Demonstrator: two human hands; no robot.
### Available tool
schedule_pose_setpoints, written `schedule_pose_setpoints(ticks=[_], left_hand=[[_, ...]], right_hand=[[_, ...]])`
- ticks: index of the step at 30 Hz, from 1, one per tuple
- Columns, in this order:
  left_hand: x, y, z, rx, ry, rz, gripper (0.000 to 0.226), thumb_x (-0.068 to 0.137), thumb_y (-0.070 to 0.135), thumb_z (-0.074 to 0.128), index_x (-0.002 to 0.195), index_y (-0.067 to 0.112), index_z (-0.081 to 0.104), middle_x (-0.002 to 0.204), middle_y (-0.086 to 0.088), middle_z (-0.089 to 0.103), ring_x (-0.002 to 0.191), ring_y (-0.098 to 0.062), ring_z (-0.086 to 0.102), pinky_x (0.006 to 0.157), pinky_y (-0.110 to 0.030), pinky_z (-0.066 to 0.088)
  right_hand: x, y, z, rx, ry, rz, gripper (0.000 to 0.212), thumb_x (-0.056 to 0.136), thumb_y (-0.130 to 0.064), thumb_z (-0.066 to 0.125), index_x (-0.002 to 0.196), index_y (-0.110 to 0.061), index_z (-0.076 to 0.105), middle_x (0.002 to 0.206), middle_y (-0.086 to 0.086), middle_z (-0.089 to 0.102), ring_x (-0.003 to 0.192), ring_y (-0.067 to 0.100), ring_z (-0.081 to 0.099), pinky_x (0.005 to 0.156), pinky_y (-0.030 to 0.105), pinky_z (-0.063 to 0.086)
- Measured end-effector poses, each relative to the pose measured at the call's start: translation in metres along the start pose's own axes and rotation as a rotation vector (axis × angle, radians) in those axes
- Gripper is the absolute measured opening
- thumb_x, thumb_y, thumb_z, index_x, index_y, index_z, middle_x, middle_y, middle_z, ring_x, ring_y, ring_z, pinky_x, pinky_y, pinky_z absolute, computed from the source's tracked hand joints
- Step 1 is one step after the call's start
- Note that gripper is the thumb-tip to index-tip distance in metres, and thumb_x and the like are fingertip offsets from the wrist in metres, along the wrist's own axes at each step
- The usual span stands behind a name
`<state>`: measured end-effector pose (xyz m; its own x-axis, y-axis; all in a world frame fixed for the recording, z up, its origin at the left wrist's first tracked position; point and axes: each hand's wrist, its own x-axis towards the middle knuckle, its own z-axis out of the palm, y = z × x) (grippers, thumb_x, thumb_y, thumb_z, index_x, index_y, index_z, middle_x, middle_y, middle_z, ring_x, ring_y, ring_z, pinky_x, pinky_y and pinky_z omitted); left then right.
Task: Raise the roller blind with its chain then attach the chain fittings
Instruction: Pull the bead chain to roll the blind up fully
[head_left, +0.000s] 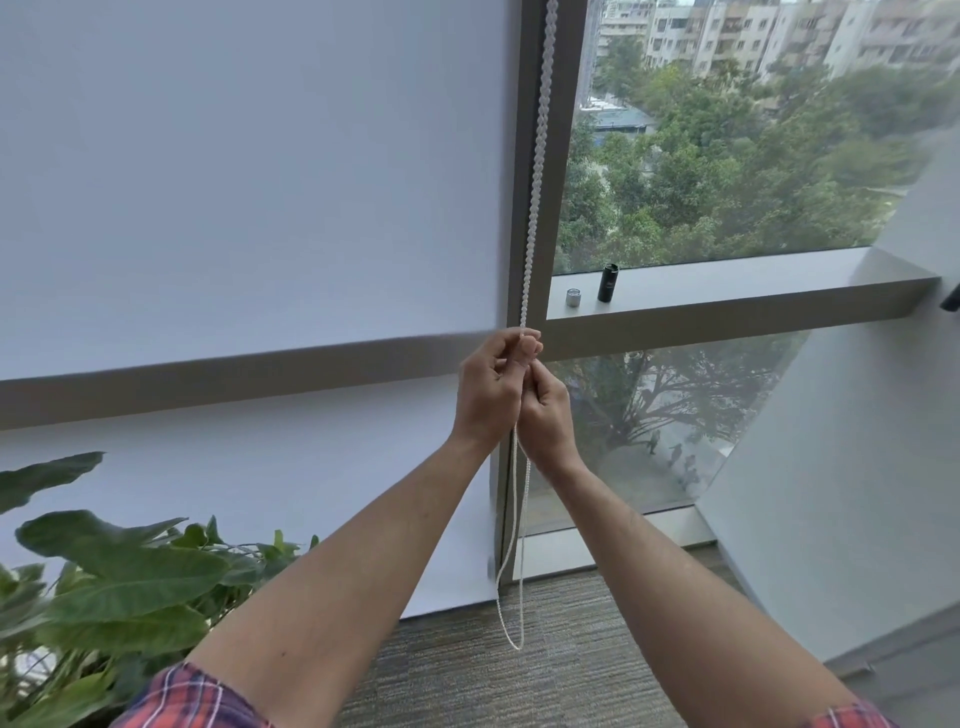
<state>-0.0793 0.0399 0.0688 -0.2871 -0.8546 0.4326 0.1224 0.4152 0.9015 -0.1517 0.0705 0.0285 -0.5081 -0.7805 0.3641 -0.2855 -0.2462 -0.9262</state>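
Place: upper-floor office | Evidence: full-height glazing, ribbed carpet, roller blind (potted plant too)

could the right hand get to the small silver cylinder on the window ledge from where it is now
Probably yes: the right hand is gripping the white bead chain, but the small silver cylinder sits uncovered on the grey window ledge just above it, with nothing between.

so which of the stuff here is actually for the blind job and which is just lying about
For the job:
- bead chain, held by left hand and right hand
- roller blind
- black cylinder and small silver cylinder on the sill, probably the chain fittings

Just lying about:
- leafy plant
- dark object at the right edge
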Motion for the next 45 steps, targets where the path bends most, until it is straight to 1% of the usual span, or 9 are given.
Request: schedule_pose_setpoints(ticks=[7,10,14,19,22,27,31,35,45], left_hand=[[-0.006,0.011,0.0,-0.14,-0.07,-0.044,0.014,0.098,0.019,0.058,0.089,0.016,0.069,0.065,0.004,0.068,0.05,-0.015,0.062,0.052,-0.026,0.053],[-0.009,0.012,-0.003,-0.155,-0.07,-0.072,0.02,0.099,0.015,0.055,0.089,0.006,0.07,0.063,-0.003,0.065,0.046,-0.014,0.056,0.047,-0.024,0.048],[-0.013,0.015,-0.008,-0.143,-0.08,-0.068,0.02,0.099,0.012,0.055,0.089,0.002,0.07,0.066,-0.01,0.065,0.045,-0.012,0.056,0.047,-0.022,0.047],[-0.022,0.017,-0.006,-0.145,-0.097,-0.066,0.019,0.098,0.01,0.056,0.085,0.007,0.07,0.062,-0.005,0.065,0.045,-0.015,0.057,0.047,-0.024,0.049],[-0.025,0.019,-0.008,-0.142,-0.103,-0.051,0.021,0.099,0.007,0.053,0.086,0.002,0.068,0.059,-0.002,0.066,0.043,-0.017,0.057,0.046,-0.026,0.049],[-0.03,0.024,-0.009,-0.137,-0.107,-0.058,0.021,0.099,0.002,0.052,0.088,-0.01,0.066,0.061,-0.012,0.061,0.044,-0.023,0.055,0.046,-0.03,0.05],[-0.034,0.027,-0.009,-0.137,-0.114,-0.08,0.022,0.099,0.003,0.051,0.084,-0.007,0.064,0.06,-0.013,0.06,0.043,-0.019,0.056,0.046,-0.029,0.049],[-0.036,0.029,-0.007,-0.088,-0.122,-0.076,0.026,0.099,-0.001,0.049,0.078,-0.009,0.062,0.057,-0.007,0.06,0.043,-0.018,0.055,0.047,-0.03,0.05],[-0.043,0.009,-0.01,0.102,-0.258,-0.02,0.032,0.099,0.003,0.051,0.073,0.011,0.068,0.056,-0.006,0.065,0.048,-0.018,0.064,0.052,-0.026,0.055]], right_hand=[[-0.033,0.024,0.0,0.062,-0.051,0.089,0.033,0.093,-0.011,0.044,0.063,-0.023,0.048,0.057,-0.014,0.044,0.057,0.008,0.034,0.055,0.035,0.03],[-0.036,0.023,0.0,0.15,-0.108,0.125,0.029,0.099,-0.013,0.044,0.074,-0.003,0.052,0.058,-0.01,0.043,0.055,0.009,0.034,0.052,0.032,0.03],[-0.034,0.015,-0.009,0.248,-0.231,0.181,0.035,0.103,-0.013,0.045,0.071,0.0,0.051,0.051,-0.009,0.049,0.044,0.009,0.042,0.044,0.022,0.036],[-0.016,0.0,-0.028,0.307,-0.283,0.242,0.008,0.086,-0.01,0.061,0.083,-0.009,0.069,0.074,0.002,0.066,0.075,0.018,0.062,0.076,0.037,0.053],[0.001,-0.018,-0.038,0.395,-0.171,0.252,0.024,0.074,-0.003,0.054,0.088,-0.008,0.073,0.066,0.0,0.065,0.061,0.014,0.058,0.063,0.034,0.048],[0.024,-0.07,-0.04,0.502,-0.226,0.14,0.035,0.101,-0.034,0.045,0.103,-0.01,0.071,0.092,0.011,0.073,0.079,0.025,0.07,0.071,0.034,0.054],[0.03,-0.11,-0.031,0.514,-0.314,-0.054,0.038,0.105,-0.032,0.038,0.106,-0.012,0.07,0.078,0.007,0.067,0.062,0.023,0.058,0.06,0.033,0.049],[0.03,-0.123,-0.021,0.509,-0.229,-0.09,0.037,0.105,-0.026,0.037,0.083,-0.014,0.064,0.053,-0.008,0.039,0.044,0.007,0.027,0.042,0.022,0.026],[0.013,-0.095,-0.02,0.317,-0.071,-0.103,0.035,0.101,-0.021,0.04,0.068,-0.022,0.051,0.051,-0.016,0.039,0.044,0.005,0.03,0.041,0.018,0.027]])
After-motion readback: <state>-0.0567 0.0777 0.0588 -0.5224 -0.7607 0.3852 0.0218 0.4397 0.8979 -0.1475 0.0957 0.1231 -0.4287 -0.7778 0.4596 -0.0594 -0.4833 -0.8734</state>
